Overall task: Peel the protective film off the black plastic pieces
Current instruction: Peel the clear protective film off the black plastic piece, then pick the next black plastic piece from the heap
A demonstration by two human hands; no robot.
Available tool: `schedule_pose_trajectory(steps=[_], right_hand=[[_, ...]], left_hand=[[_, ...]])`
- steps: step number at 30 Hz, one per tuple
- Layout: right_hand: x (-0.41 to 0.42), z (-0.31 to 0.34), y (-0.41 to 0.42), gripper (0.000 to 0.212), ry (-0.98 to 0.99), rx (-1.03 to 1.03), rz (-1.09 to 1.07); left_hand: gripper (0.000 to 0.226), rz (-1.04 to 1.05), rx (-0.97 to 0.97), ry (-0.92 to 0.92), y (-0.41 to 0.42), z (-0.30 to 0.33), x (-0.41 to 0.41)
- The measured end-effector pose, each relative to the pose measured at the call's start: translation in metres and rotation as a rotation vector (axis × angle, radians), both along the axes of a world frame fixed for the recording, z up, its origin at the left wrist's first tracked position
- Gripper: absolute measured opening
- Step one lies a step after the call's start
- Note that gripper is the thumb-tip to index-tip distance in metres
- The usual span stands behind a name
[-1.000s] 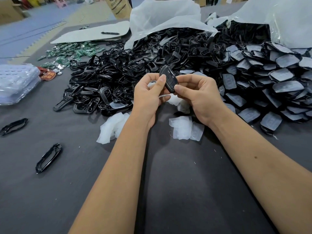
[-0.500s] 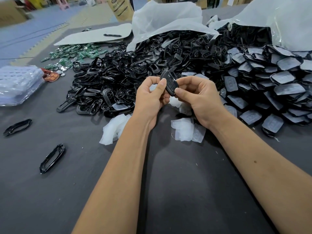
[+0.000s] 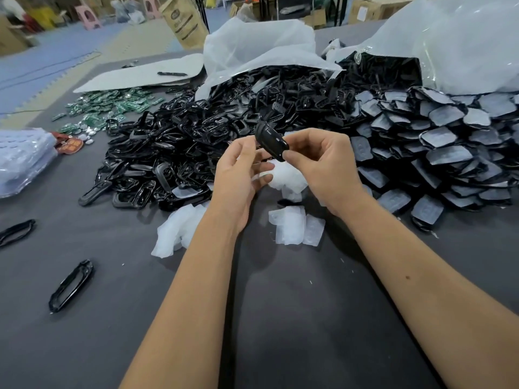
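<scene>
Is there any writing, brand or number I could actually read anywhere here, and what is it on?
Nothing can be read for certain.
Brown paper sack: round logo and dark print, too blurred.
Red-orange packet: pale marks, too small.
Black plastic piece in the right hand: tiny pale marks, illegible.

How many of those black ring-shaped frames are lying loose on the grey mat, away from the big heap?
2. One frame lies on the mat at lower left; another frame sits at the left edge, partly cut off. More may lie outside the view.
</scene>
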State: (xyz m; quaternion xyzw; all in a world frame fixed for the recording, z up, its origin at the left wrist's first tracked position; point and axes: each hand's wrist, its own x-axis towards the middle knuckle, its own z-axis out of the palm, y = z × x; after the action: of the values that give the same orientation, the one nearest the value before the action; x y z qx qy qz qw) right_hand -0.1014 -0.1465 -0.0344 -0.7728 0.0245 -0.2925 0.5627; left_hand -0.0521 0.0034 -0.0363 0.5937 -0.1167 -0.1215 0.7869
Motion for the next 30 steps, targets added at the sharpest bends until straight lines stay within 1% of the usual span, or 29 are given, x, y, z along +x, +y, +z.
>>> schedule_pose_trajectory(steps=[2, 5, 7, 11, 15, 17, 20, 22, 25, 27, 28, 30], right_hand=[[-0.003, 0.005, -0.006, 0.019, -0.025, -0.156, -0.095], [-0.010, 0.013, -0.016, 0.021, -0.114, -0.441, -0.232], [-0.015, 0.021, -0.027, 0.022, -0.137, -0.553, -0.315], [-0.020, 0.042, -0.063, 0.023, -0.083, -0.668, -0.509], [-0.025, 0.056, -0.102, 0.028, 0.012, -0.749, -0.744], [-0.024, 0.060, -0.116, 0.028, 0.108, -0.802, -0.822], [-0.017, 0.061, -0.127, 0.029, 0.334, -0.885, -0.776], [-0.013, 0.060, -0.128, 0.030, 0.383, -0.902, -0.734], [-0.010, 0.062, -0.128, 0.029, 0.393, -0.876, -0.691], [-0.009, 0.063, -0.125, 0.027, 0.366, -0.856, -0.698], [-0.008, 0.065, -0.122, 0.026, 0.333, -0.855, -0.713], [-0.004, 0.067, -0.108, 0.024, 0.238, -0.843, -0.701]], left_hand=[[0.027, 0.045, 0.041, -0.046, -0.005, 0.003, -0.002], [0.028, 0.082, 0.108, -0.139, -0.020, 0.010, -0.006], [0.030, 0.060, 0.151, -0.179, -0.038, 0.016, -0.008], [0.041, -0.024, 0.264, -0.289, -0.086, 0.029, -0.009], [0.049, -0.024, 0.578, -0.555, -0.131, 0.044, -0.006], [0.049, -0.030, 0.674, -0.640, -0.149, 0.047, -0.005], [0.046, -0.052, 0.709, -0.694, -0.167, 0.044, -0.006], [0.043, -0.046, 0.682, -0.703, -0.168, 0.041, -0.008], [0.043, 0.009, 0.596, -0.702, -0.158, 0.036, -0.009], [0.042, 0.054, 0.620, -0.702, -0.147, 0.032, -0.007], [0.041, 0.083, 0.672, -0.712, -0.140, 0.029, -0.003], [0.040, 0.163, 0.880, -0.758, -0.124, 0.022, 0.009]])
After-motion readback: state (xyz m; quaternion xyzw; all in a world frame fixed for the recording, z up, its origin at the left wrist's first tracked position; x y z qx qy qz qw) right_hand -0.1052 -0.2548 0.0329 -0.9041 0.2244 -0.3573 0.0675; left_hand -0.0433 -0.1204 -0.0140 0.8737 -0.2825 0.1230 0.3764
